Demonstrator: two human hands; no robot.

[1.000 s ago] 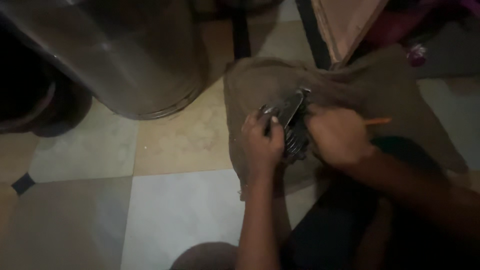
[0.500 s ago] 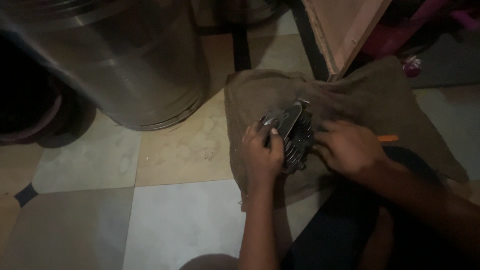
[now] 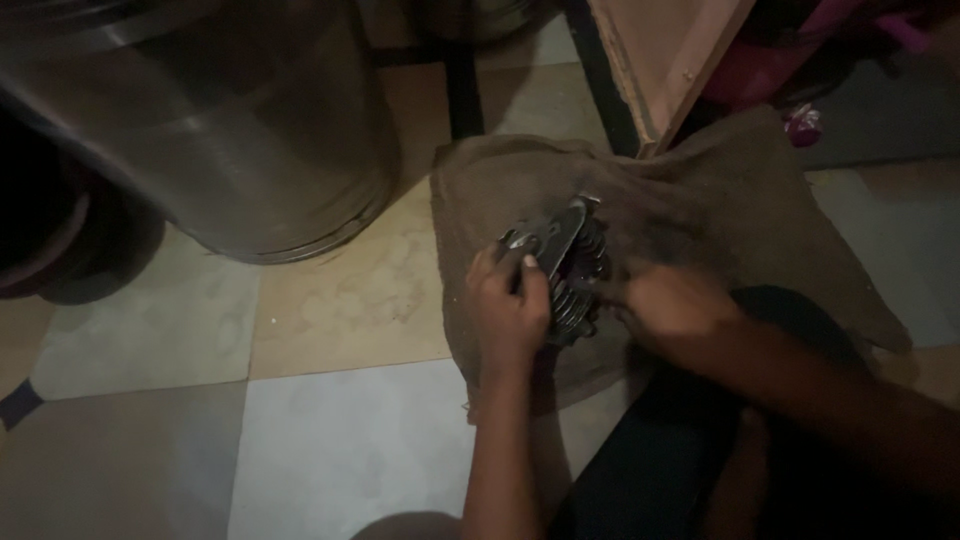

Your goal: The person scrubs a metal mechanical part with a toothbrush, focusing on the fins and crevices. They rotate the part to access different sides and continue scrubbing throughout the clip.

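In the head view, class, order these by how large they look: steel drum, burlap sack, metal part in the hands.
1. Steel drum, though cut off by the frame.
2. Burlap sack, partly covered.
3. Metal part.

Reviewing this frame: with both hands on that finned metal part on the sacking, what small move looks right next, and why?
Probably keep the left hand pressing the finned metal part steady while the right hand works at its near side. The part stands tilted on soft burlap sacking over the tiled floor, so it looks liable to tip. The right hand is blurred; what its fingers hold cannot be told.
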